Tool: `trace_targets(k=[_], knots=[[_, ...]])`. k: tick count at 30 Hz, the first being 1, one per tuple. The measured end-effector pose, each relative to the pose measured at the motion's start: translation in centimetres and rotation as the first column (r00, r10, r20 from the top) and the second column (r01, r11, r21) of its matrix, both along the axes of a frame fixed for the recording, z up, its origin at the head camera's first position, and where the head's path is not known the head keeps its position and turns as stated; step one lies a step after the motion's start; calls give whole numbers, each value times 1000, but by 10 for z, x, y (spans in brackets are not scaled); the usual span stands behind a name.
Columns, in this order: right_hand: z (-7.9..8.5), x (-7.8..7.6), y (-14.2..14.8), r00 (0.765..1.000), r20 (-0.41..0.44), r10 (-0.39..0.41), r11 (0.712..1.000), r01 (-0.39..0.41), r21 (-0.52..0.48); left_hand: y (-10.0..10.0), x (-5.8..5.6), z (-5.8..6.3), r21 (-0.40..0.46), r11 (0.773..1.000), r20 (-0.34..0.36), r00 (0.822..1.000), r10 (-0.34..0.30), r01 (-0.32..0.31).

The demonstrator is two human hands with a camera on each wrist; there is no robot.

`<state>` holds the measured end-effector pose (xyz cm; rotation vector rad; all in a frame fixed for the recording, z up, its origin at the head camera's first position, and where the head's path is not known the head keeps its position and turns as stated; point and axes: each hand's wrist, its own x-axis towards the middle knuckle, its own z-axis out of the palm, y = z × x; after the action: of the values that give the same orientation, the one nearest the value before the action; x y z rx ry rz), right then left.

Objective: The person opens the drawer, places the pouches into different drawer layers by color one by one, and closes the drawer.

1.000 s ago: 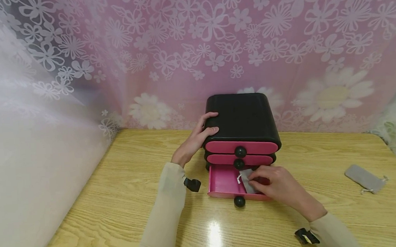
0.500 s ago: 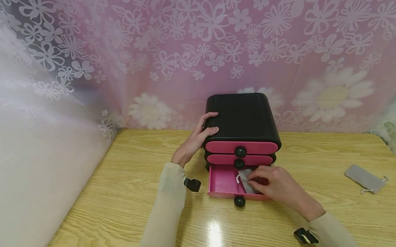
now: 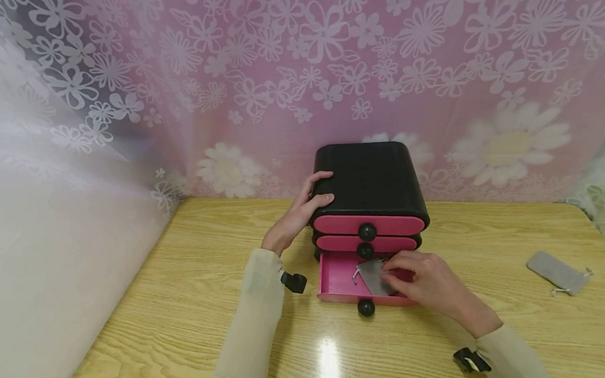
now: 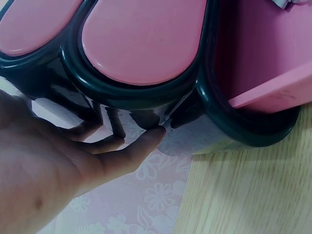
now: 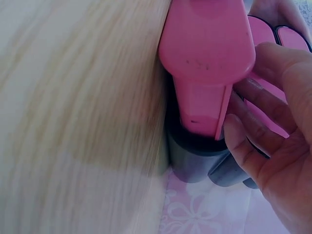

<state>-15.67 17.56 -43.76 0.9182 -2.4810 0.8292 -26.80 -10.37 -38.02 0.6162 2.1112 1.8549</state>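
Note:
A black mini drawer cabinet (image 3: 369,176) with pink fronts stands on the table, its bottom drawer (image 3: 334,276) pulled out. My left hand (image 3: 301,212) rests on its upper left edge, thumb and a finger on top. In the left wrist view, other fingers (image 4: 141,146) touch the cabinet's glossy side. A grey drawstring pouch (image 3: 372,277) lies partly flat in the open drawer, its white cord toward the left. My right hand (image 3: 427,279) reaches in over the drawer's right side and pinches the pouch's right edge. In the right wrist view, the drawer front hides the pouch.
Another grey drawstring pouch (image 3: 557,271) lies on the wooden table (image 3: 186,335) at the right. Two drawers above are closed, with round black knobs (image 3: 367,232). A pink flowered curtain (image 3: 275,86) hangs right behind the cabinet.
The pouch in the drawer has spread and turned, its corded end shifting left. My right hand has moved slightly with it; my left hand has stayed put.

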Motion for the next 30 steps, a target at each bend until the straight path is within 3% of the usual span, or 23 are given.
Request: trace_targets(k=[15, 30], knots=[[12, 10, 29, 1000, -15, -26, 999, 26, -21, 0, 1, 1, -8, 1000, 4, 1000, -6, 6], [24, 25, 63, 986, -126, -107, 994, 105, -21, -2, 3, 3, -27, 1000, 14, 1000, -2, 3]])
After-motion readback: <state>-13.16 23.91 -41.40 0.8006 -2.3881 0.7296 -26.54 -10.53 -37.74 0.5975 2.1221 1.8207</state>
